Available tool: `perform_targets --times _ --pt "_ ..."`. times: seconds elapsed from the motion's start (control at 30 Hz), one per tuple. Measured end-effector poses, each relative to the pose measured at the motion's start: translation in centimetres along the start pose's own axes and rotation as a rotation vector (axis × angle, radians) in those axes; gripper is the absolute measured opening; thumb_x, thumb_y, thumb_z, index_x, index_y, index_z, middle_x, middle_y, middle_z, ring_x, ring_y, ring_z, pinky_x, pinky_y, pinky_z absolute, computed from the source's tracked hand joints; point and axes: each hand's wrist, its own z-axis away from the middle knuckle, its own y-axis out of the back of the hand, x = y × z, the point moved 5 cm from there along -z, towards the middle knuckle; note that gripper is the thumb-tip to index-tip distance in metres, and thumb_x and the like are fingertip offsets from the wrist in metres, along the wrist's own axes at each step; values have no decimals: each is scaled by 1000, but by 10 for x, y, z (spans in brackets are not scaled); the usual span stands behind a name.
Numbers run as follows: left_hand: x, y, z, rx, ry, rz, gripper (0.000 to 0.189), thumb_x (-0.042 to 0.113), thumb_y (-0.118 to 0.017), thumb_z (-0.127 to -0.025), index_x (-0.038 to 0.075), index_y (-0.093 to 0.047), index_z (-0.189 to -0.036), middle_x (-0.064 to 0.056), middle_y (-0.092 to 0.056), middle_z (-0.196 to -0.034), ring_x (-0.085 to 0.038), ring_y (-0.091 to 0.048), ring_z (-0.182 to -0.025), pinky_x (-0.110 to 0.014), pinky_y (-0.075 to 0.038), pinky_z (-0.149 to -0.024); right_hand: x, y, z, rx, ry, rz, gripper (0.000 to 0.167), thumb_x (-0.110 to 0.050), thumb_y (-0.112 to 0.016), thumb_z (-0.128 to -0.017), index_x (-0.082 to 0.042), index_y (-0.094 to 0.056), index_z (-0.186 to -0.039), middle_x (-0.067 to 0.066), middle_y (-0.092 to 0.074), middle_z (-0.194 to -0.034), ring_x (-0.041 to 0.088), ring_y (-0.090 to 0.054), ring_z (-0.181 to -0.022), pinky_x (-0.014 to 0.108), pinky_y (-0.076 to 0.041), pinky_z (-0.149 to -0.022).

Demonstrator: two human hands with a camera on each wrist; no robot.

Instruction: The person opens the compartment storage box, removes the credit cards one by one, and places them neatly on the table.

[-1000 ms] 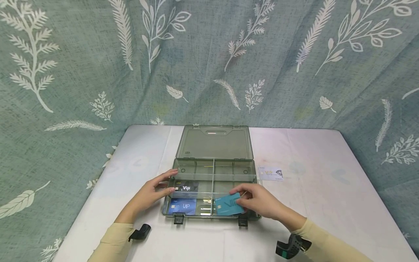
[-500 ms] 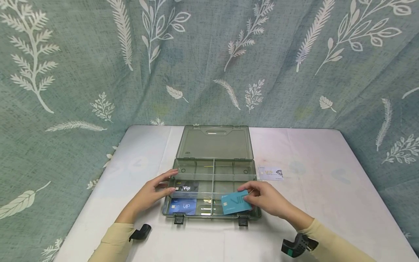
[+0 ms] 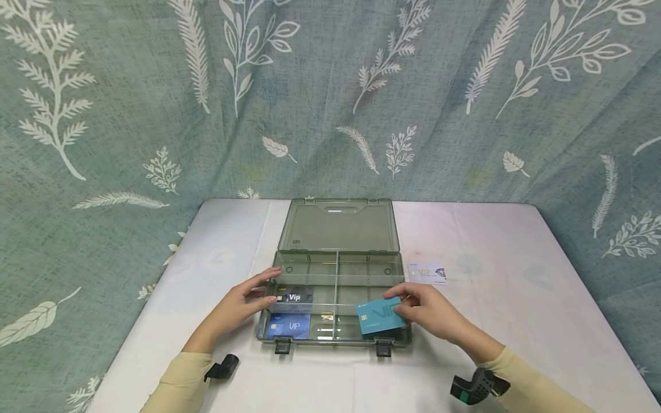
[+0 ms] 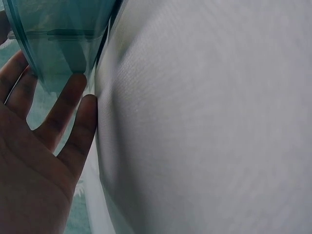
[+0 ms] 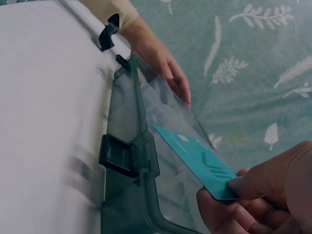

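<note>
In the head view my right hand (image 3: 431, 312) pinches a teal VIP card (image 3: 381, 315) by its right end. The card is tilted over the front right compartment of a clear green-grey plastic box (image 3: 335, 343); something dark shows below it. In the right wrist view thumb and fingers grip the teal card (image 5: 195, 158) above the box rim. My left hand (image 3: 234, 307) rests at the box's left edge with spread fingers, and in the left wrist view they lie along the side wall. A black Vip card (image 3: 294, 295) lies in the middle left compartment, a blue VIP card (image 3: 288, 326) in the front left one.
The box's lid (image 3: 338, 226) lies swung back behind it. Two dark latches (image 3: 282, 345) stick out at the front. Right of the box, a white VIP card (image 3: 427, 274) lies on the white-covered table (image 3: 516, 298). A patterned green curtain (image 3: 320, 137) hangs behind.
My right hand has moved to the right with the teal card, from near the middle divider towards the box's right wall. My left hand has stayed in place.
</note>
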Motion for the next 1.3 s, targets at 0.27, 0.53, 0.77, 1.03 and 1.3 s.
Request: perform_targets --times 0.27,0.53,0.77,1.03,1.3 --pt "1 0 1 -1 1 -2 57 22 -70 -99 11 -49 -151 -4 -39 -162 -30 -42 -143 -51 -49 -107 3 9 2 38 -19 31 26 -1 -64 -95 -8 -71 -119 6 -68 -97 21 -62 -81 42 -62 -65" --pt "0 0 1 -3 11 5 59 24 -70 -98 12 -48 -152 -8 -37 -162 -30 -45 -141 -52 -48 -108 7 17 5 79 -40 41 28 0 -63 -95 -8 -70 -120 6 -66 -99 20 -59 -80 34 -57 -61" --pt "-1 0 1 -4 17 -2 59 25 -70 -99 14 -48 -152 -7 -37 -162 -29 -43 -142 -52 -48 -108 13 26 7 107 -54 35 27 0 -63 -96 -9 -70 -121 8 -66 -102 21 -59 -80 38 -58 -62" --pt "0 0 0 -4 11 2 59 24 -70 -98 13 -49 -152 -7 -37 -162 -29 -43 -143 -52 -48 -108 18 36 9 133 -64 44 27 0 -62 -96 -5 -69 -123 10 -66 -103 21 -59 -79 40 -60 -63" --pt "1 0 0 -2 -1 -1 58 22 -70 -98 12 -49 -151 -7 -38 -162 -30 -44 -142 -51 -48 -108 26 48 14 170 -82 44 26 0 -62 -97 -4 -68 -123 10 -65 -99 22 -57 -77 39 -60 -64"
